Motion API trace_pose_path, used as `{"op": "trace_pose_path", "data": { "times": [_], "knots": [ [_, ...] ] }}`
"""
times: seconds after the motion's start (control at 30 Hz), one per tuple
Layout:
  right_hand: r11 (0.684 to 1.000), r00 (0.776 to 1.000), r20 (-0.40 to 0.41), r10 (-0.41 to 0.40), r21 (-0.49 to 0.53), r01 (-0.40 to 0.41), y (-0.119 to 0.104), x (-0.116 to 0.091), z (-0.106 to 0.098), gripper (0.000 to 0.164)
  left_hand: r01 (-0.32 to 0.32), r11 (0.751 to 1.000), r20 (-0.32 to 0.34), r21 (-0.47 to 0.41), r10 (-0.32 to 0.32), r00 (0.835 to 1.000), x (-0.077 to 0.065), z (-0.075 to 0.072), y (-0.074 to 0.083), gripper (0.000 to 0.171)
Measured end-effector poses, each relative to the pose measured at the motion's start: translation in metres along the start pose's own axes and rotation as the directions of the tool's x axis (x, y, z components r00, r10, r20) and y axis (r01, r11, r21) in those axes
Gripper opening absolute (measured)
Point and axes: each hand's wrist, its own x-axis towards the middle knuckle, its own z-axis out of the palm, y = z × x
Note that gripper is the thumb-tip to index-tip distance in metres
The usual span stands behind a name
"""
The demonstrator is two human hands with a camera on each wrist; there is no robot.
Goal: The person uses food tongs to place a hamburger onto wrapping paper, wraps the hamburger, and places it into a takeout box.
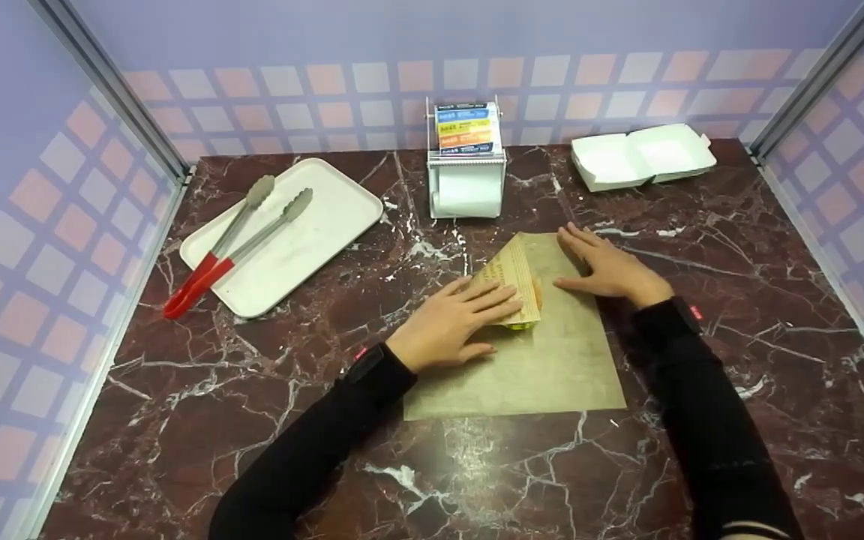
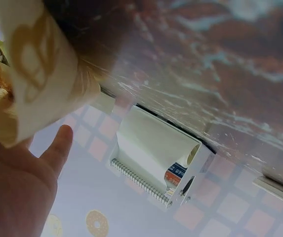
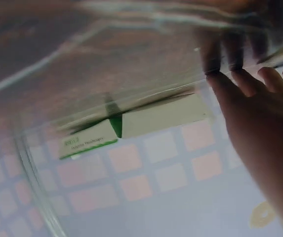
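Observation:
A sheet of brown wrapping paper [image 1: 567, 367] lies on the marble-patterned table, its left part folded over in a printed flap [image 1: 516, 281]. From under the flap peeks browned, bread-like food [image 1: 538, 294] with a bit of green; most of it is hidden. In the left wrist view, this food [image 2: 2, 75] shows inside the paper fold. My left hand [image 1: 451, 324] rests on the flap, fingers extended. At the sheet's upper right edge, my right hand [image 1: 606, 268] touches the paper with spread fingers. The right wrist view shows that hand [image 3: 255, 106] with its fingertips at the table.
Red-handled tongs [image 1: 203, 281] lie across a white tray [image 1: 327, 247] at the left. Behind the paper stands a rack [image 1: 466, 187] with a white roll and several coloured boxes. An open white carton [image 1: 642, 157] sits at the back right. Patterned walls enclose the table.

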Motion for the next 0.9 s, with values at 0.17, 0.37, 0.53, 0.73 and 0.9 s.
{"op": "trace_pose_path", "data": {
  "times": [0.17,0.37,0.53,0.73,0.9],
  "knots": [
    [0.996,0.996,0.041,-0.074,0.061,0.071,0.018,-0.017,-0.008,0.085,0.001,1.000,0.012,-0.006,-0.001,1.000,-0.001,0.001,0.000,0.078],
    [0.979,0.980,0.123,-0.154,0.153,0.135,0.036,-0.061,-0.009,0.089,0.001,1.000,0.016,-0.014,-0.001,1.000,-0.002,0.000,0.000,0.077],
    [0.966,0.966,0.179,-0.187,0.211,0.148,0.032,-0.089,0.002,0.121,0.018,1.000,0.030,-0.006,-0.018,0.999,-0.003,0.001,0.000,0.078],
    [0.978,0.976,0.084,-0.199,0.085,0.192,0.017,-0.097,0.017,0.127,0.013,1.000,0.037,-0.020,-0.013,0.999,-0.003,0.002,0.002,0.077],
    [0.990,0.991,-0.013,-0.137,-0.024,0.136,0.005,-0.091,0.021,0.119,0.015,1.000,0.017,-0.012,-0.015,1.000,-0.001,0.001,0.003,0.076]
  ]
}}
